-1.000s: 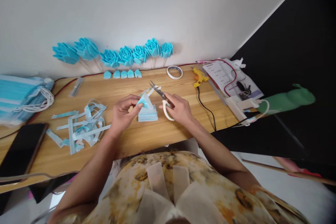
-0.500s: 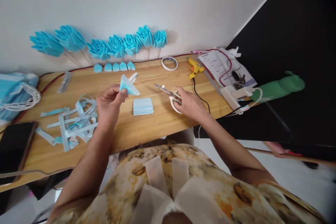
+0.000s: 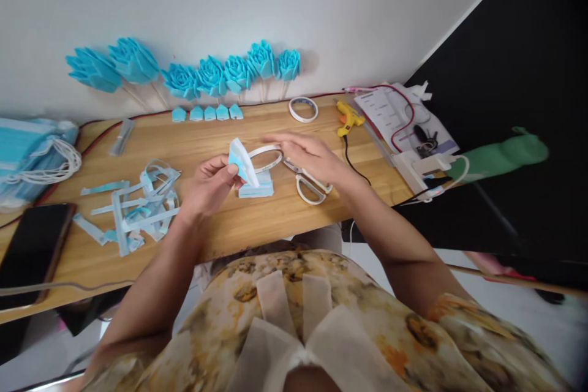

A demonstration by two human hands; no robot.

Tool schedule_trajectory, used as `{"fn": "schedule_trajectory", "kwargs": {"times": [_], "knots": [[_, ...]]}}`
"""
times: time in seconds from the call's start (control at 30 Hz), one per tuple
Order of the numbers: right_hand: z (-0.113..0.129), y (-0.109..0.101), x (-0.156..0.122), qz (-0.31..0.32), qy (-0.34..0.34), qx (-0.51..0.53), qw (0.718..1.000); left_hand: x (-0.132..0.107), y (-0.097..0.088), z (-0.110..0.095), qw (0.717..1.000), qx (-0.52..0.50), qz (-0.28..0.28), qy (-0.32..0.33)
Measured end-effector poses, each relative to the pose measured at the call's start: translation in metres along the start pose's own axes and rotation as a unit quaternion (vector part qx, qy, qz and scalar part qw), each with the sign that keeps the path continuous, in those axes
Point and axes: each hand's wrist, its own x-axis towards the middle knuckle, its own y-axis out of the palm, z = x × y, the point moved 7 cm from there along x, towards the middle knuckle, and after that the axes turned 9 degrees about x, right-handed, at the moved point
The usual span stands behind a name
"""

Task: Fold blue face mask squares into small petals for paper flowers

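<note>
My left hand (image 3: 214, 182) pinches a folded triangle of blue and white mask fabric (image 3: 243, 162). A white tape roll (image 3: 269, 166) juts out from behind the folded piece, towards my right hand (image 3: 309, 156). The right hand has its fingers stretched out, fingertips at the roll's far edge; whether they touch it I cannot tell. Under that hand, scissors (image 3: 310, 191) with white handles lie on the table, their blades partly hidden. A stack of cut blue fabric pieces (image 3: 258, 188) lies just beyond the left hand, partly covered by the folded piece.
Blue fabric flowers (image 3: 211, 76) on sticks lean on the wall behind small folded petals (image 3: 210, 114). Another tape roll (image 3: 303, 109) and a yellow glue gun (image 3: 349, 118) lie at the back. Scrap strips (image 3: 138, 208), a phone (image 3: 34, 251) and masks (image 3: 27, 153) lie left.
My right hand has let go of the scissors, which now lie on the table, and moved left to the tape roll. The left hand has shifted right and turned the folded fabric.
</note>
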Motion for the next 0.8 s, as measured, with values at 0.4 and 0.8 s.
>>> {"fn": "schedule_trajectory", "kwargs": {"times": [0.4, 0.8], "knots": [[-0.083, -0.050, -0.008, -0.013, 0.034, -0.344, 0.938, 0.009, -0.015, 0.011, 0.993, 0.055, -0.097, -0.030], [-0.014, 0.032, 0.027, 0.041, -0.179, -0.203, 0.962, 0.007, -0.008, 0.006, 0.993, 0.077, -0.083, -0.047]]}}
